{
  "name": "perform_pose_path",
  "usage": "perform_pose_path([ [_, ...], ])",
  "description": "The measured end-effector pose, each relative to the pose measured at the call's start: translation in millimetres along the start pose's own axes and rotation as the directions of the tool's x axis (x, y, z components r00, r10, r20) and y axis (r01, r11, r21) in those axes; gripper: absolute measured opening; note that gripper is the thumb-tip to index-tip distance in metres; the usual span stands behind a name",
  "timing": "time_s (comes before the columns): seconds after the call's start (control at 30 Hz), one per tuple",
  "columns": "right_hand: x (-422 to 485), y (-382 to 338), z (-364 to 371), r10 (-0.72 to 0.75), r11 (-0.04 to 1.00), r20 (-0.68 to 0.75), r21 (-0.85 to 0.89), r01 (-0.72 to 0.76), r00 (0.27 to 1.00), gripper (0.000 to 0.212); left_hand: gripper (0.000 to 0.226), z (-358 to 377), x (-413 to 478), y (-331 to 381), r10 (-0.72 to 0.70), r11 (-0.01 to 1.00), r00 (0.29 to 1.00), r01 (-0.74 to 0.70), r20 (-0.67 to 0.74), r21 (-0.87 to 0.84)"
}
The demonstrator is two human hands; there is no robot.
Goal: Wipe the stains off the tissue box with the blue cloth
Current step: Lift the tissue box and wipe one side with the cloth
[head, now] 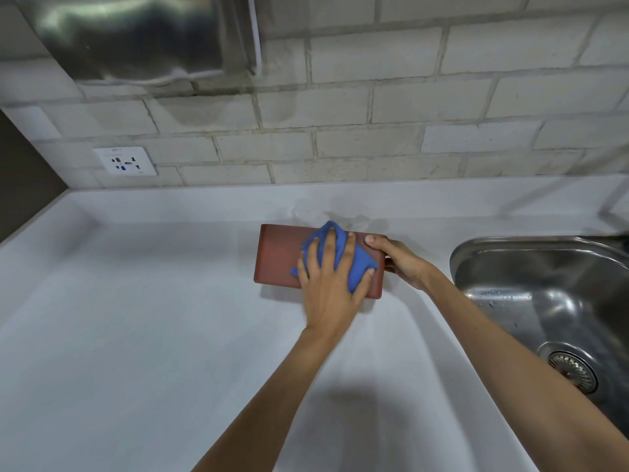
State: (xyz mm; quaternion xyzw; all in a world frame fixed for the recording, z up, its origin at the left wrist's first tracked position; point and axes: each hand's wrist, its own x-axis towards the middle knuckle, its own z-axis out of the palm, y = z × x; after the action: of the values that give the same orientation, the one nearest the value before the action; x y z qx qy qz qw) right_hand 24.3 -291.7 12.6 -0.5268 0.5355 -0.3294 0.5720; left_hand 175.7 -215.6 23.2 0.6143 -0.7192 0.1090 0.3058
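Note:
A brown tissue box [279,257] lies on its side on the white counter [136,318], with white tissue poking out behind it. My left hand [328,284] is spread flat on the box's right half and presses the crumpled blue cloth [354,264] against it. My right hand [400,262] grips the box's right end, thumb on top. No stains show on the uncovered left part of the box.
A steel sink [544,301] with a drain strainer lies close to the right of the box. A tiled wall [374,137] with a power socket [125,161] stands behind. A steel hood [136,39] hangs at the upper left.

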Motion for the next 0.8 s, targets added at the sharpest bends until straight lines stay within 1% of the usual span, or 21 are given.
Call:
perform_pose_path([
  [0.1, -1, 0, -2, 0.003, 1.000, -0.002, -0.015, -0.003, 1.000, 0.050, 0.062, 1, -17, -4, 0.112, 0.993, 0.992, -0.114, 0.054, 0.041],
  [0.17, -3, -2, -2, 0.006, 1.000, 0.005, -0.025, -0.006, 1.000, 0.052, 0.062, 3, -28, -18, 0.129, 0.991, 0.991, -0.131, 0.046, 0.032],
  [0.2, -3, -3, -2, 0.009, 1.000, 0.006, -0.025, -0.009, 1.000, 0.052, 0.062, 2, -29, -25, 0.094, 0.995, 0.995, -0.096, 0.045, 0.025],
  [0.23, -3, -3, -2, 0.013, 1.000, 0.005, -0.024, -0.013, 1.000, 0.052, 0.061, 1, -26, -30, 0.028, 1.000, 0.999, -0.028, 0.045, 0.009],
  [0.3, -3, -3, -1, 0.019, 0.999, 0.001, -0.029, -0.019, 1.000, 0.051, 0.061, -1, -11, -27, -0.142, 0.988, 0.989, 0.144, 0.053, -0.048],
  [0.33, -2, -3, -1, 0.022, 0.999, -0.003, -0.032, -0.022, 1.000, 0.052, 0.061, -1, -2, -21, -0.191, 0.978, 0.980, 0.194, 0.051, -0.071],
  [0.37, -2, -3, 0, 0.022, 0.999, -0.007, -0.033, -0.023, 1.000, 0.053, 0.060, 0, 4, -13, -0.195, 0.977, 0.980, 0.197, 0.033, -0.078],
  [0.43, -2, -2, -1, 0.011, 1.000, -0.009, -0.019, -0.012, 1.000, 0.050, 0.058, 3, 6, 5, -0.135, 0.989, 0.991, 0.135, 0.007, -0.056],
  [0.5, -3, -1, -2, 0.000, 1.000, -0.010, -0.007, 0.000, 1.000, 0.045, 0.059, 4, -3, 14, -0.035, 0.999, 0.999, 0.035, 0.034, -0.002],
  [0.57, -3, -1, -4, 0.006, 1.000, -0.001, -0.022, -0.006, 1.000, 0.045, 0.061, 4, -16, 7, 0.057, 0.998, 0.996, -0.059, 0.064, 0.031],
  [0.6, -3, -2, -4, 0.008, 1.000, 0.004, -0.029, -0.008, 1.000, 0.044, 0.062, 3, -19, -2, 0.069, 0.997, 0.996, -0.070, 0.062, 0.024],
  [0.63, -3, -2, -5, 0.011, 0.999, 0.007, -0.035, -0.011, 1.000, 0.042, 0.061, 2, -20, -12, 0.039, 0.999, 0.998, -0.039, 0.044, 0.005],
  [0.67, -4, -2, -5, 0.017, 0.999, 0.007, -0.043, -0.017, 1.000, 0.042, 0.061, 1, -18, -22, -0.034, 0.999, 0.999, 0.034, 0.023, -0.018],
  [0.73, -5, -4, -4, 0.030, 0.998, 0.005, -0.059, -0.030, 1.000, 0.059, 0.059, -2, -10, -42, -0.226, 0.972, 0.974, 0.225, -0.005, -0.066],
  [0.77, -6, -5, -4, 0.039, 0.997, 0.004, -0.068, -0.038, 0.999, 0.069, 0.059, -2, -4, -50, -0.310, 0.947, 0.951, 0.308, -0.015, -0.090],
  [0.8, -6, -6, -3, 0.045, 0.996, 0.003, -0.075, -0.044, 0.999, 0.074, 0.059, -2, 1, -52, -0.376, 0.922, 0.927, 0.371, -0.021, -0.112],
])
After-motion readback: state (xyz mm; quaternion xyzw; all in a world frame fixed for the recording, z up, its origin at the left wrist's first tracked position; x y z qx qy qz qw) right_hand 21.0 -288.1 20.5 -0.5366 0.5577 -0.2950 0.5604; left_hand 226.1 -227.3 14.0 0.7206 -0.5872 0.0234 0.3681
